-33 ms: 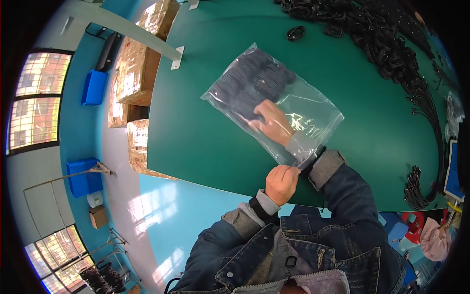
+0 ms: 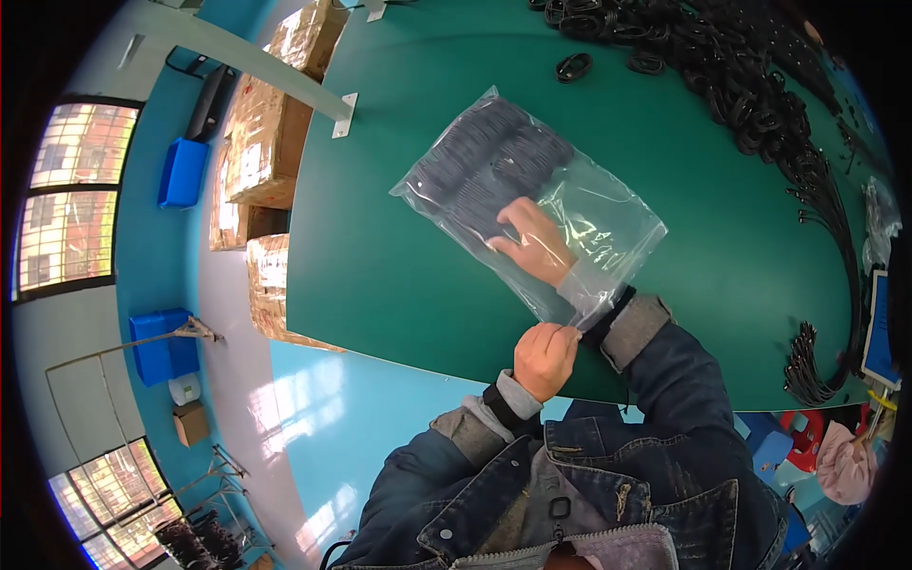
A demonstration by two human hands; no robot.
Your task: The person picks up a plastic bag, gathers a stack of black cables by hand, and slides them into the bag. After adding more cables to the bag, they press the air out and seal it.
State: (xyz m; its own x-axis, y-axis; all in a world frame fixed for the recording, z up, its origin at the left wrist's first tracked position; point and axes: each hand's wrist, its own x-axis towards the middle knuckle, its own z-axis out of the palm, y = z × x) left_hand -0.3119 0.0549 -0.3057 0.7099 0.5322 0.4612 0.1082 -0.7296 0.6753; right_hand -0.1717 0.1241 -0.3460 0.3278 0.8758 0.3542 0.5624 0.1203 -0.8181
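With our left grip (image 2: 546, 361) we pinch the clear plastic bag (image 2: 613, 204) lying beyond it, probably for steadiness; inside, our right grip (image 2: 535, 245), loosely spread, holds nothing visible beside the dark coiled cables (image 2: 483, 138).

Dark blue denim jacket (image 2: 684, 366)

It has pale stitching, a frayed patch (image 2: 623, 494) on the front and 2 small round studs (image 2: 446, 534). The 2 folded-back cuffs (image 2: 635, 332) are grey-brown. A light grey inner sleeve (image 2: 518, 391) and a black wristband (image 2: 506, 406) show by the left hand (image 2: 545, 361). Pale zip teeth (image 2: 608, 528) line a greyish garment (image 2: 591, 510); a small black rounded-square ring (image 2: 560, 508) sits at the chest.
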